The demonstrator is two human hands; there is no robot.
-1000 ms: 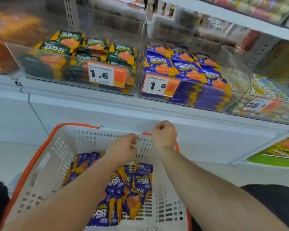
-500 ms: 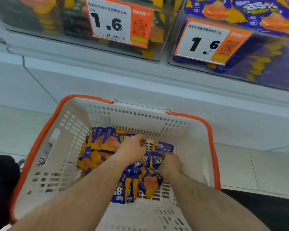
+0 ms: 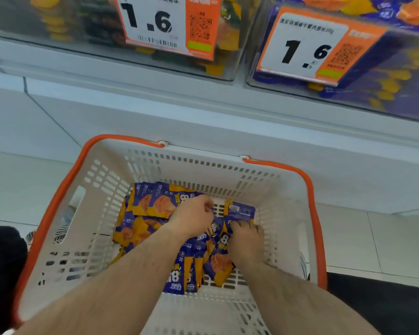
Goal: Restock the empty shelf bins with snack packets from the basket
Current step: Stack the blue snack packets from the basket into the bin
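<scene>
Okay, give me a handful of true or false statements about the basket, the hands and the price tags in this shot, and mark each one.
1. Both hands are down inside the basket. True.
2. The snack packets in the basket are green. False: they are purple and orange.
3. Both visible price tags read 1.6. True.
4. The basket's rim is blue. False: it is orange.
5. The right hand is lifting a packet to the shelf. False: it rests on packets in the basket, like the left hand.
</scene>
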